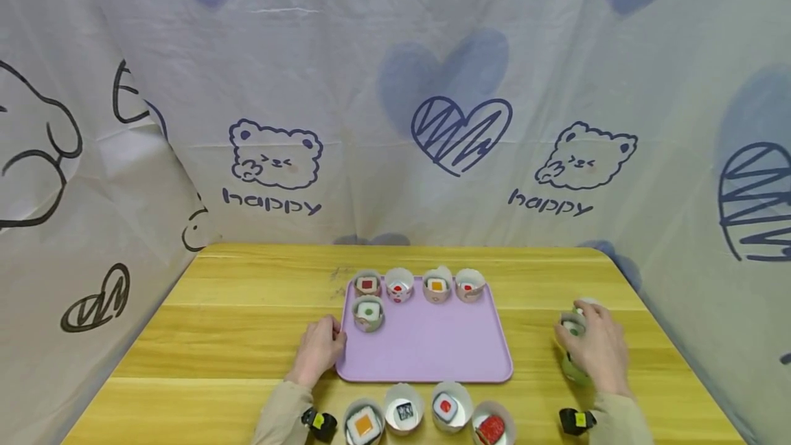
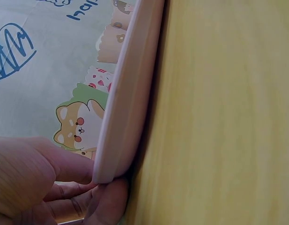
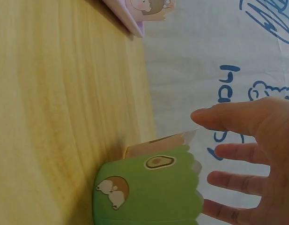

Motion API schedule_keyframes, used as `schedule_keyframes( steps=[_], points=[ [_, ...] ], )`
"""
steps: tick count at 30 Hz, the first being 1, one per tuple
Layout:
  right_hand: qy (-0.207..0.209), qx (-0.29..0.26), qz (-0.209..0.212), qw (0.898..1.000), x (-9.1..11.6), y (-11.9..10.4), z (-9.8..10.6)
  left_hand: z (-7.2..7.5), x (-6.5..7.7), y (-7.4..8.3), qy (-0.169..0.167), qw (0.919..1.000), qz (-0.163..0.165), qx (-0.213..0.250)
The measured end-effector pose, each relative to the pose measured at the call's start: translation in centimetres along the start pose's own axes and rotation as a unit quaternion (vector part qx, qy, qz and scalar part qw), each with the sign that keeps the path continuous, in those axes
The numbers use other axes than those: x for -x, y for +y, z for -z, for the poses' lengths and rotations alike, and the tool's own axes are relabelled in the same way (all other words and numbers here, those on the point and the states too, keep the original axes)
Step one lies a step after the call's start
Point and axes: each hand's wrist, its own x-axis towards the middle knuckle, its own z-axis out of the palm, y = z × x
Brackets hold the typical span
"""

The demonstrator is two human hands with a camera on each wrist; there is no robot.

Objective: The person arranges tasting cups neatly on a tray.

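Note:
The lilac tray point(image 1: 432, 352) lies flat on the table. My left hand point(image 1: 318, 351) pinches its left rim, the thumb on top and a finger underneath, as the left wrist view shows. Along the tray's back edge stand several patterned paper cups with small sushi-like pieces inside; a green dog-print cup point(image 1: 368, 314) stands before the leftmost. On the right of the table, my right hand point(image 1: 598, 349) hovers over a group of cups, fingers spread. Nearest below it is a green avocado-print cup point(image 3: 149, 192), with a brownish cup point(image 3: 158, 144) behind; the hand partly hides the group.
Near me, in front of the tray, sit several more filled paper cups, among them one with a red-topped piece point(image 1: 492, 429) and one with a black-and-white piece point(image 1: 404, 412). A printed cloth point(image 1: 371, 211) hangs behind and beside the wooden table point(image 1: 247, 294).

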Motion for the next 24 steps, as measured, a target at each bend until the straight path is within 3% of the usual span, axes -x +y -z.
schedule_keyframes(
  steps=[14, 24],
  points=[
    [0.017, 0.014, -0.015, 1.0, -0.3, 0.8, -1.4, -0.1, -0.1, -0.1, -0.003, 1.0, 0.004, -0.003],
    [-0.005, 0.018, -0.012, 1.0, -0.7, 1.4, -1.8, 0.0, 0.0, 0.0, -0.002, 1.0, 0.003, 0.0]
  ],
)
